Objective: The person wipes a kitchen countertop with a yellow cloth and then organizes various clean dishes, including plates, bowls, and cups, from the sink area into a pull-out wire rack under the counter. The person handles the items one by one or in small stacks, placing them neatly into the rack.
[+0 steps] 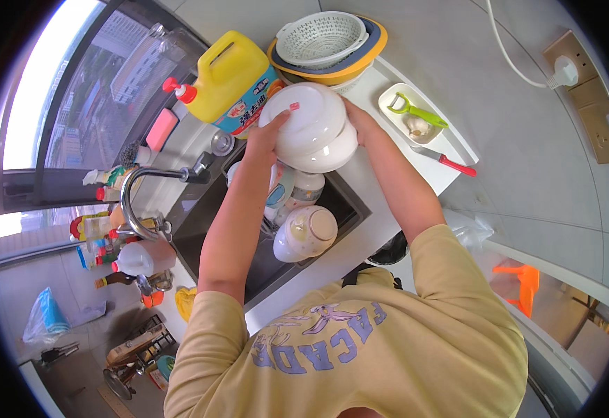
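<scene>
Both my hands hold a stack of upturned white plates (312, 125) above the sink's far end. My left hand (268, 133) grips the stack's left side, its thumb on the upper plate's underside. On the right side, my right hand (357, 119) has its fingers partly hidden behind the rim. Below, upturned bowls (312, 230) and patterned crockery (304, 190) sit in and over the dark sink (268, 277). Close to the plates stands a large yellow jug of detergent (236, 78) with a red pump.
Nested colanders and basins (328, 42) stand at the back. A white dish (394, 112) holds a green peeler (419, 112) and garlic (418, 127), with a red-handled knife (448, 161) beside it. A curved chrome faucet (132, 193) and several bottles line the left side.
</scene>
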The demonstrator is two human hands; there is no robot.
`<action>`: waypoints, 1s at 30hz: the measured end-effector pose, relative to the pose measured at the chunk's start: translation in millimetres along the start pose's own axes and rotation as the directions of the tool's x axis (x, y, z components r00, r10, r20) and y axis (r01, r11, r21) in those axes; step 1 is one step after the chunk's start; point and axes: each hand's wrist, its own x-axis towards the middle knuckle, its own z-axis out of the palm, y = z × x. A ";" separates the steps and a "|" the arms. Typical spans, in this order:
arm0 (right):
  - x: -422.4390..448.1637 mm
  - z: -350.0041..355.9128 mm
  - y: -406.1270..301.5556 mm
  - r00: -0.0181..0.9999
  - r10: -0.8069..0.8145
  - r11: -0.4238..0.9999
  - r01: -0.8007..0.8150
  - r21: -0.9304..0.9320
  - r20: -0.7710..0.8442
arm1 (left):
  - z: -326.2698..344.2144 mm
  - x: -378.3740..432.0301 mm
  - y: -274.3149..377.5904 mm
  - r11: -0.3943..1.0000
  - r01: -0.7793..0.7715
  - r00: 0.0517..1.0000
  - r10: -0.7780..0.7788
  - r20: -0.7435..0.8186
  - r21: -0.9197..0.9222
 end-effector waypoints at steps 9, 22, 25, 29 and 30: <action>-64.1 38.2 -19.8 0.990 -0.137 0.989 0.134 -0.066 -0.039 | -3.3 -36.7 16.1 0.990 -0.143 0.989 0.143 -0.033 0.001; -117.4 153.3 92.6 0.982 -0.111 0.834 0.010 -0.551 -0.151 | -184.6 -137.0 -40.6 0.926 -0.198 0.977 0.212 0.008 -0.320; -112.5 181.6 132.3 0.991 -0.091 0.705 -0.002 -0.709 -0.093 | -243.2 -149.7 -75.2 0.892 -0.183 0.983 0.177 -0.053 -0.414; -106.7 213.9 168.0 0.998 -0.058 0.540 0.035 -0.841 0.004 | -284.0 -175.6 -108.7 0.836 -0.221 0.974 0.161 -0.161 -0.502; -103.4 213.5 175.9 1.000 -0.004 0.581 0.019 -0.814 0.021 | -291.1 -180.8 -114.4 0.829 -0.233 0.970 0.162 -0.181 -0.509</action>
